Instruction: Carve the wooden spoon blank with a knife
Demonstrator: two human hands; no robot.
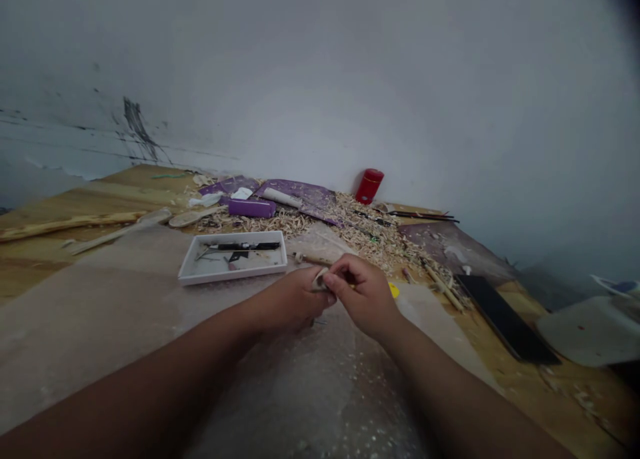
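Observation:
My left hand (290,300) and my right hand (361,289) meet above a grey work sheet (100,312). Between their fingers they pinch a small pale wooden piece (320,281), mostly hidden by my fingers. Just beyond my hands lies a carved wooden stick (320,255). Behind it and to the left, a white tray (233,279) holds a black-handled tool (245,246) and other small metal tools. A small yellow object (394,290) peeks out past my right hand.
Wood shavings (370,235) cover the far table. Among them are a purple cylinder (250,208), a red canister (369,185), carved wooden spoons (195,216) and a long wooden stick (70,225). A black flat board (505,317) lies to the right. A white wall rises behind.

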